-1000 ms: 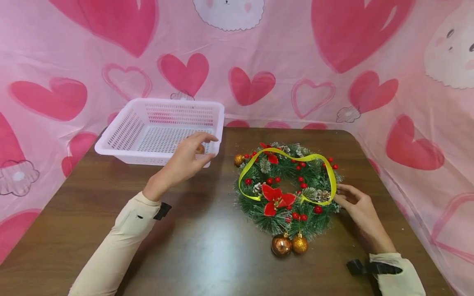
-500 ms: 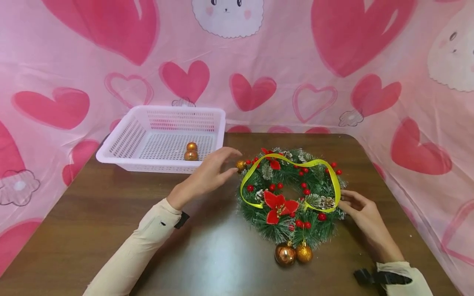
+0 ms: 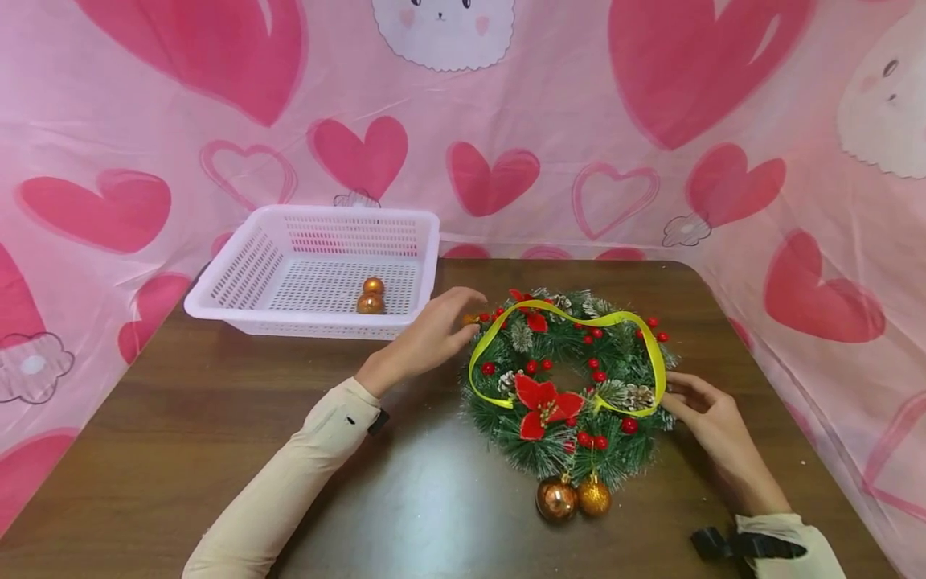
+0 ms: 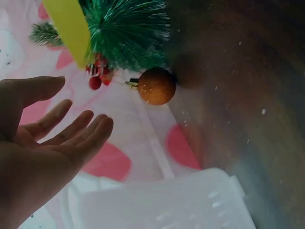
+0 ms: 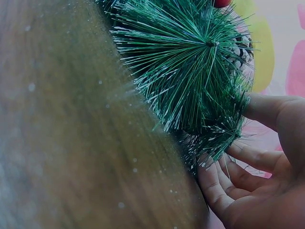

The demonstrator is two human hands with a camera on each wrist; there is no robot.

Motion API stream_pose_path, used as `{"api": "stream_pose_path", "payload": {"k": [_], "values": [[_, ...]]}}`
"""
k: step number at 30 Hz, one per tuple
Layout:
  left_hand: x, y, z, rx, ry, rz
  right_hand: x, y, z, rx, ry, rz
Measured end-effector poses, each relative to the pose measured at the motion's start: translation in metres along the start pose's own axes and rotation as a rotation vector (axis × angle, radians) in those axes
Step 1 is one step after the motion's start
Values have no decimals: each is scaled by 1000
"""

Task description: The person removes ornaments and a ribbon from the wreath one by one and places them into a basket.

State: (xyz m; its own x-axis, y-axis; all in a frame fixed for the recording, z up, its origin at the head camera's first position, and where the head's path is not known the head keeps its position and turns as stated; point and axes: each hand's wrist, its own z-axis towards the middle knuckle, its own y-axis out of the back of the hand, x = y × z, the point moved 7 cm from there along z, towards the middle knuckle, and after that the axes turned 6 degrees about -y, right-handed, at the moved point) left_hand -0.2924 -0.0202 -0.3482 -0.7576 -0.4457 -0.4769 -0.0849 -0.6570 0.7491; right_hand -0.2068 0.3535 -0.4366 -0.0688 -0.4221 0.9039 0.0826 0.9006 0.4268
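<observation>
A green Christmas wreath (image 3: 622, 450) lies on the table, with red berries, pinecones and a red poinsettia (image 3: 541, 404). Yellow ribbon (image 3: 654, 362) loops over its top. From its front edge hang a shiny copper ball ornament (image 3: 556, 500) and a gold glitter ball (image 3: 595, 497). Beside the left edge, my left hand (image 3: 427, 334) has its fingers relaxed around another glitter ball ornament (image 4: 157, 86); the left wrist view shows a gap between them. At the opposite edge my right hand (image 3: 712, 418) holds the wreath's needles (image 5: 190, 81) between thumb and fingers.
A white perforated plastic basket (image 3: 217, 310) stands at the back left, close to the pink heart-print cloth (image 3: 550, 96). Inside are a small orange ball (image 3: 373, 286) and a copper ball (image 3: 370, 303). The brown wooden table (image 3: 181, 450) carries everything.
My left hand has moved from the basket's right rim across to the wreath's left edge, uncovering both balls in the basket. The right hand stays at the wreath.
</observation>
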Motion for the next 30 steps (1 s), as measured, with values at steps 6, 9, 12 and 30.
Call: {"api": "stream_pose_path", "payload": {"k": [6, 9, 12, 30], "values": [[2, -14, 2, -30, -7, -1, 0, 0, -1, 2, 0, -9], [5, -19, 4, -62, 14, -19, 0, 0, -1, 1, 4, 2], [13, -23, 5, -80, 84, -64, 1, 0, -1, -1, 6, 8], [50, -42, -1, 132, 428, -109, 3, 1, -2, -8, 4, -19]]}}
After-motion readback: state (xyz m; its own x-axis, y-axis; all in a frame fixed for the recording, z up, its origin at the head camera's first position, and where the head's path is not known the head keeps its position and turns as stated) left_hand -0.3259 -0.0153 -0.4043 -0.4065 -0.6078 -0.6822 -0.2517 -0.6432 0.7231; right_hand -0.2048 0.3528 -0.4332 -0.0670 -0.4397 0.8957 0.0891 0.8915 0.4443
